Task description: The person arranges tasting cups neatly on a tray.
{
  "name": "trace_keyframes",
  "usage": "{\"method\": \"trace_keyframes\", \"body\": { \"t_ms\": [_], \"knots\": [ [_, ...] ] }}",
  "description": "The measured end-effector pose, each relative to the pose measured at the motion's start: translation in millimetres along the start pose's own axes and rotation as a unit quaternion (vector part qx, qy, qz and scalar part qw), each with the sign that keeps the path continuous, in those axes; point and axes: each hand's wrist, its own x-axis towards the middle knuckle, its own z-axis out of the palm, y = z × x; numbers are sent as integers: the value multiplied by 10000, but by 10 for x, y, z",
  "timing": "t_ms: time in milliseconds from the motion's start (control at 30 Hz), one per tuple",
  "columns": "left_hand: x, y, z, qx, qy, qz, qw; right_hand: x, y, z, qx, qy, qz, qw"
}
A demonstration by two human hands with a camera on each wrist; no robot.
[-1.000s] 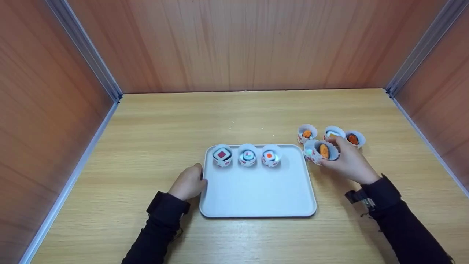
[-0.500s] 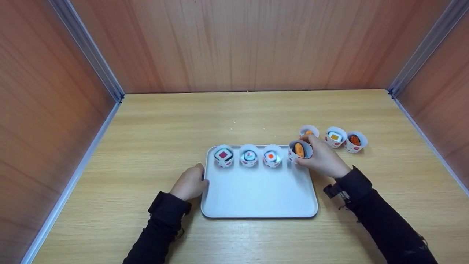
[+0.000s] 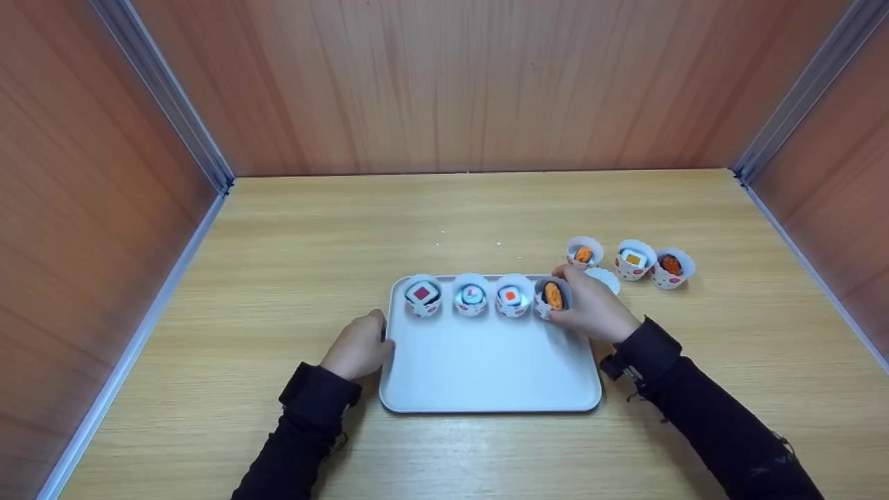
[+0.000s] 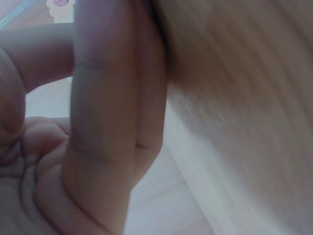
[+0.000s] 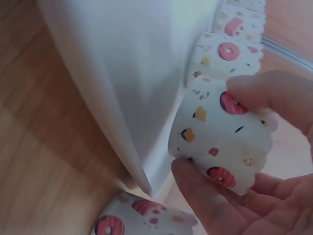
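Observation:
My right hand (image 3: 590, 305) pinches a paper baking cup (image 5: 222, 132) between thumb and fingers. The cup is printed with doughnuts and holds an orange-topped, sushi-like piece (image 3: 553, 296). It sits at the back right corner of a white tray (image 3: 486, 368). Lined up to its left along the tray's back edge are three similar cups: one with a dark red square (image 3: 421, 295), one with a pinkish centre (image 3: 471, 295), one with an orange square (image 3: 512, 296). At the tray's left edge, my left hand (image 3: 358, 345) grips the rim, its fingers (image 4: 102, 98) bent.
Right of the tray stand more cups: one with an orange piece (image 3: 583, 253), one with a yellow square (image 3: 634, 260), one with a reddish piece (image 3: 672, 268). Another cup (image 3: 603, 280) is partly hidden by my right hand. Wooden panels (image 3: 458, 90) enclose the table.
My right hand has carried the orange-topped cup leftward from the group on the right to the tray's back right corner. My left hand has stayed at the tray's edge.

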Motion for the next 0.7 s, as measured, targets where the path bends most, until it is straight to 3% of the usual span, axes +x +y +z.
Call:
{"method": "trace_keyframes", "body": {
  "t_ms": [500,700],
  "knots": [
    [7,2,7,23,2,-14,10000,55,43,44,-135,-145,181,9996],
    [-4,-7,6,-134,-34,-11,9999,25,69,23,-202,-156,4,9997]
  ]
}}
